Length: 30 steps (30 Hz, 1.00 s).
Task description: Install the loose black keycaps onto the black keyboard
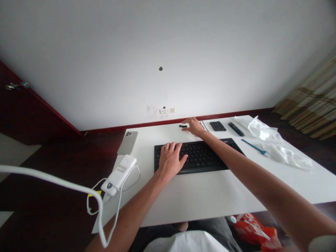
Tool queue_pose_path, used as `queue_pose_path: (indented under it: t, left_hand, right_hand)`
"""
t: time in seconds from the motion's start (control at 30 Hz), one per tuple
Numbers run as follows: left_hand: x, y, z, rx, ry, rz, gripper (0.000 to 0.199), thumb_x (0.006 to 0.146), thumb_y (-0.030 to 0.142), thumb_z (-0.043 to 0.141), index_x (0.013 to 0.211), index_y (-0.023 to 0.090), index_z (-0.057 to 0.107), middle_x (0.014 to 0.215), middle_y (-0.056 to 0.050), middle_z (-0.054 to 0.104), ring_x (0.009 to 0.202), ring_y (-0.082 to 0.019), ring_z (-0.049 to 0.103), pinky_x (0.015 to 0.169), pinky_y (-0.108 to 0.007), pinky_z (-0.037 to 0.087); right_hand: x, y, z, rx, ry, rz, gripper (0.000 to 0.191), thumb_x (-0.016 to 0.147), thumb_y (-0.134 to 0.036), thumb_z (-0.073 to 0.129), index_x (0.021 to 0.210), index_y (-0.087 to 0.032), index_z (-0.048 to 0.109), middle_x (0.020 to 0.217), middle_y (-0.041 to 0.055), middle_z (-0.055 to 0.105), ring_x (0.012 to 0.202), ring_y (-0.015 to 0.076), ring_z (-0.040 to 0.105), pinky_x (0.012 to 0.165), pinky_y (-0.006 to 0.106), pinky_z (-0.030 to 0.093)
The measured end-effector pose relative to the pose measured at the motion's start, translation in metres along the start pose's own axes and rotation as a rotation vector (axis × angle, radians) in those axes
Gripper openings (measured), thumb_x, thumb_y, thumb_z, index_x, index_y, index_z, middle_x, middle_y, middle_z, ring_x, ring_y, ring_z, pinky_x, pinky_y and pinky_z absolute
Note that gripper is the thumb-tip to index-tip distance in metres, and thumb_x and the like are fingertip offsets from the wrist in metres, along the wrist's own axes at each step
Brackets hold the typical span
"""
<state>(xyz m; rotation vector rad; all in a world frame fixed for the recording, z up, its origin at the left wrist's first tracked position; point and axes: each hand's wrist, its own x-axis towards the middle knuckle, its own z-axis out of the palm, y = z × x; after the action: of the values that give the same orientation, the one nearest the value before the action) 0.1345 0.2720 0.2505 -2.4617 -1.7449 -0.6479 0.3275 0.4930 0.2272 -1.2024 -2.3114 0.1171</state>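
Note:
A black keyboard (199, 157) lies on the white table (194, 199) in front of me. My left hand (171, 157) rests on the keyboard's left part, fingers spread and holding nothing visible. Over the keyboard my right arm reaches to the table's back edge. There my right hand (193, 126) has its thumb and fingers apart, right beside several small black pieces (183, 126). These pieces look like loose keycaps, though they are too small to be sure. The right hand's remaining fingers are partly hidden.
Left on the table are a phone (127, 142) and a white power bank (119, 175) with a cable (98, 203). To the right lie a black number pad (217, 126), a remote (236, 129), a blue brush (254, 146) and clear plastic wrapping (262, 129). A red bag (253, 231) sits below.

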Motion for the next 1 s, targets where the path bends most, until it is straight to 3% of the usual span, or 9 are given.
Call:
queue_pose_path:
  t: [0.13, 0.3, 0.43, 0.67, 0.83, 1.0]
  left_hand:
    - [-0.001, 0.0, 0.0, -0.013, 0.005, 0.003, 0.051, 0.098, 0.047, 0.062, 0.143, 0.023, 0.055, 0.127, -0.01, 0.063, 0.117, -0.029, 0.055, 0.101, -0.046, 0.045]
    - [-0.001, 0.0, 0.0, -0.017, 0.009, -0.001, 0.051, 0.098, 0.047, 0.062, 0.142, 0.023, 0.055, 0.126, -0.01, 0.063, 0.115, -0.029, 0.055, 0.101, -0.046, 0.045]
    - [-0.001, 0.0, 0.0, -0.008, 0.0, 0.002, 0.051, 0.098, 0.047, 0.062, 0.143, 0.023, 0.055, 0.127, -0.01, 0.063, 0.116, -0.03, 0.055, 0.101, -0.046, 0.045]
    - [0.0, 0.0, -0.001, -0.012, 0.001, 0.017, 0.051, 0.099, 0.046, 0.061, 0.144, 0.022, 0.054, 0.127, -0.01, 0.063, 0.116, -0.03, 0.054, 0.101, -0.047, 0.045]
    - [0.0, 0.0, 0.0, -0.015, 0.0, 0.012, 0.05, 0.099, 0.046, 0.061, 0.143, 0.022, 0.055, 0.128, -0.01, 0.063, 0.116, -0.03, 0.055, 0.101, -0.048, 0.045]
    - [0.0, 0.001, 0.0, -0.015, 0.009, 0.015, 0.049, 0.099, 0.045, 0.061, 0.142, 0.023, 0.056, 0.129, -0.01, 0.063, 0.116, -0.029, 0.055, 0.101, -0.047, 0.046]
  right_hand:
    - [0.013, 0.006, 0.005, 0.011, -0.065, 0.027, 0.032, 0.081, -0.03, 0.085, 0.112, -0.021, 0.081, 0.114, 0.0099, 0.08, 0.117, 0.0318, 0.068, 0.106, 0.045, 0.051]
    - [0.021, 0.007, 0.004, 0.048, -0.127, 0.056, 0.021, 0.083, -0.031, 0.082, 0.103, -0.023, 0.083, 0.105, 0.005, 0.083, 0.101, 0.0263, 0.075, 0.098, 0.037, 0.054]
    - [0.019, -0.002, 0.002, 0.04, -0.114, 0.041, 0.014, 0.085, -0.03, 0.078, 0.096, -0.023, 0.084, 0.101, 0.0047, 0.083, 0.099, 0.027, 0.075, 0.096, 0.038, 0.054]
    - [-0.019, -0.025, -0.024, 0.089, -0.067, -0.108, 0.016, 0.088, -0.031, 0.077, 0.1, -0.024, 0.084, 0.104, 0.0053, 0.082, 0.102, 0.0271, 0.071, 0.095, 0.038, 0.051]
    - [-0.053, -0.02, -0.043, 0.068, -0.165, -0.061, 0.016, 0.085, -0.031, 0.08, 0.1, -0.025, 0.084, 0.102, 0.0046, 0.082, 0.098, 0.0272, 0.07, 0.093, 0.039, 0.051]
    - [-0.063, -0.016, -0.047, 0.072, -0.207, -0.031, 0.015, 0.086, -0.03, 0.078, 0.1, -0.025, 0.084, 0.104, 0.0041, 0.082, 0.1, 0.0279, 0.069, 0.097, 0.04, 0.05]
